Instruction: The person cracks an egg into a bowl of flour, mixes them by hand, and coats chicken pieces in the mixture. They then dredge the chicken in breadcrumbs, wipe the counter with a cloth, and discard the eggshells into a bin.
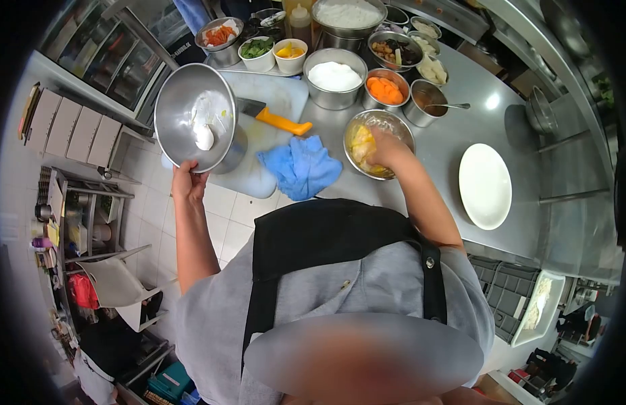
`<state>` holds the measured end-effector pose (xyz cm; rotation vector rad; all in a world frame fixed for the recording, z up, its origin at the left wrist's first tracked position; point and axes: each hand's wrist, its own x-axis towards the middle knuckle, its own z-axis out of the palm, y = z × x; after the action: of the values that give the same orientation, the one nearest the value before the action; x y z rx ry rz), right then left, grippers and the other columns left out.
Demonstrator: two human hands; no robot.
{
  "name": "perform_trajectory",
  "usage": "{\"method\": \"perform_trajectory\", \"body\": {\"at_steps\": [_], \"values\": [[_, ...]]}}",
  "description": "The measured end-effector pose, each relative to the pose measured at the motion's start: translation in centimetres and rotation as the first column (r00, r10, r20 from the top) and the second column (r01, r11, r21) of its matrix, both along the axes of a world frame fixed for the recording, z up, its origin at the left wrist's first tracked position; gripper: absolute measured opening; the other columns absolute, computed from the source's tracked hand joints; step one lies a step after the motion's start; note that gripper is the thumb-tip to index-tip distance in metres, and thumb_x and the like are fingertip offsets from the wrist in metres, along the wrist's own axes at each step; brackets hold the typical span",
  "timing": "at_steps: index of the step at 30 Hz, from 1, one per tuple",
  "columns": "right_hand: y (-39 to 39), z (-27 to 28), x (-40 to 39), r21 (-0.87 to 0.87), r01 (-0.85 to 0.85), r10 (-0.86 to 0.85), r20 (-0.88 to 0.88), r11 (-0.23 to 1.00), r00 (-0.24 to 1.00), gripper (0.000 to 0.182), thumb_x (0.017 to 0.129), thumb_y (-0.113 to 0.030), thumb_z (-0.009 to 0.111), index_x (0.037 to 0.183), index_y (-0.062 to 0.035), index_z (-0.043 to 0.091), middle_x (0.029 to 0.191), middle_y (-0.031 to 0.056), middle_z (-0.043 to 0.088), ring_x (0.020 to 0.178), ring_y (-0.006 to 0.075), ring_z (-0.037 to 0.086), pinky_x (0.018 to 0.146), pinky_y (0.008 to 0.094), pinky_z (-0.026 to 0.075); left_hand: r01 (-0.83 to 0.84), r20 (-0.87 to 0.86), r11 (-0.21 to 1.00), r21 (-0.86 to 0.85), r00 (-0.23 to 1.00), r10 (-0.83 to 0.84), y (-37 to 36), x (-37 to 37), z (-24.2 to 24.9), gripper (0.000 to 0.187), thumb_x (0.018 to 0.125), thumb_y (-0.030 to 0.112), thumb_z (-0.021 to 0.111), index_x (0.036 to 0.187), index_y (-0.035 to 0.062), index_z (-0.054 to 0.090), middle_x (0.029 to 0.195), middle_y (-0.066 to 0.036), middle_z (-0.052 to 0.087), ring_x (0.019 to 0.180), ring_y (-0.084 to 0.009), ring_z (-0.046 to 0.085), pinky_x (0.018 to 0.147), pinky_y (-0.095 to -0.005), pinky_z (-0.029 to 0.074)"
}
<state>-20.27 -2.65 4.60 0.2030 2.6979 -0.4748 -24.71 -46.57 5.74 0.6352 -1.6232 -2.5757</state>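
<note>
My left hand (189,181) grips the near rim of a large steel mixing bowl (171,115). The bowl tilts toward me, with white powder (205,137) and a few yellow smears inside. My right hand (388,148) reaches down into a smaller steel bowl (408,131). Pale pieces in yellow, egg-like liquid (361,145) lie around its curled fingers; the fingertips and whatever they grasp are hidden. Between the two bowls are a crumpled blue cloth (301,167) and a knife with a yellow handle (284,121).
A white cutting board (286,91) lies under the knife. Behind stand a pot of white powder (334,76), a bowl of carrot slices (386,90) and a pot with a spoon (426,104). To the right is a white oval plate (485,185). Shelving (90,196) stands at left.
</note>
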Motion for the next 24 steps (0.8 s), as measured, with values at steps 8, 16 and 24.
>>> {"method": "perform_trajectory", "body": {"at_steps": [8, 16, 24], "values": [[0.1, -0.5, 0.2, -0.01, 0.015, -0.015, -0.001, 1.0, 1.0, 0.081, 0.064, -0.021, 0.07, 0.134, -0.01, 0.03, 0.125, 0.02, 0.044, 0.111, 0.0322, 0.049, 0.092, 0.0376, 0.041, 0.155, 0.096, 0.963, -0.221, 0.986, -0.137, -1.6, 0.4, 1.4, 0.042, 0.079, 0.009, 0.055, 0.118, 0.0051, 0.038, 0.1, -0.009, 0.055, 0.085, -0.026, 0.06, 0.077, -0.0417, 0.053], [0.2, -1.3, 0.3, 0.032, -0.029, 0.03, -0.028, 0.999, 0.999, 0.076, 0.069, -0.024, 0.068, 0.133, -0.0103, 0.031, 0.123, 0.0184, 0.046, 0.11, 0.0313, 0.05, 0.091, 0.0389, 0.042, -0.636, -0.607, -0.142, -0.758, 0.769, -0.2, 6.6, 1.0, 10.7, 0.042, 0.08, 0.021, 0.064, 0.115, 0.005, 0.047, 0.1, -0.013, 0.055, 0.09, -0.0215, 0.056, 0.075, -0.0313, 0.048], [0.1, -1.6, 0.0, 0.067, -0.054, 0.055, -0.005, 0.996, 0.999, 0.076, 0.07, -0.027, 0.067, 0.134, -0.0109, 0.03, 0.123, 0.0185, 0.046, 0.109, 0.0309, 0.051, 0.089, 0.0391, 0.044, 0.0, 0.045, -0.054, -0.999, 0.58, -0.814, 29.9, -13.3, 2.1, 0.027, 0.076, 0.019, 0.063, 0.103, 0.0111, 0.061, 0.099, -0.014, 0.06, 0.09, -0.029, 0.059, 0.08, -0.0369, 0.047]]}}
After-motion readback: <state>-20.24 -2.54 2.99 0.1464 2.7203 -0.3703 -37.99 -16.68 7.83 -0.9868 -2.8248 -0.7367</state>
